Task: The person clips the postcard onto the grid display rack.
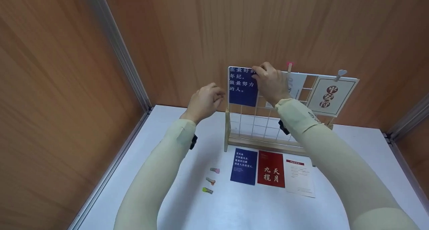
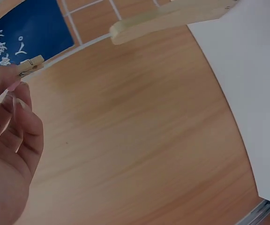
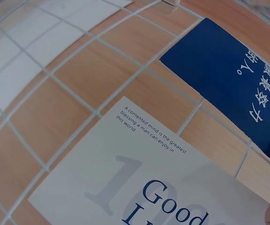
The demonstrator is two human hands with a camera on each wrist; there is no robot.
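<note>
Dark-blue rectangular card with white lettering [image 1: 243,96] stands flat against the top left corner of a white wire grid [image 3: 97,113], its upper edge level with the grid's top. Nearest on the white table [image 1: 261,210], a small clip with a green end [image 1: 207,190], one with an orange end [image 1: 210,181] and one with a pink end [image 1: 215,170] lie in a loose column, perhaps set aside for easy picking. Just beyond, a blue card with pale lettering [image 1: 244,168], a red card with white lettering [image 1: 270,164] and a white sheet with small print [image 1: 298,183] lie side by side, face up, probably to keep them readable. Behind these, a pale wooden base [image 1: 261,144] holds the grid upright. The left hand [image 1: 204,102], beside the grid's left edge, pinches a small wooden clothespin [image 2: 31,65] between thumb and fingertip. The right hand [image 1: 272,82] pinches the dark-blue card's top edge, thumb in front, seemingly against slipping. Along the grid's top, a pink-topped clip [image 1: 290,67] and a heart-topped clip [image 1: 341,74] hold a white card with blue print [image 3: 102,180] and a white bordered card [image 1: 335,104]; behind rises a brown wood-grain wall [image 1: 201,32]
</note>
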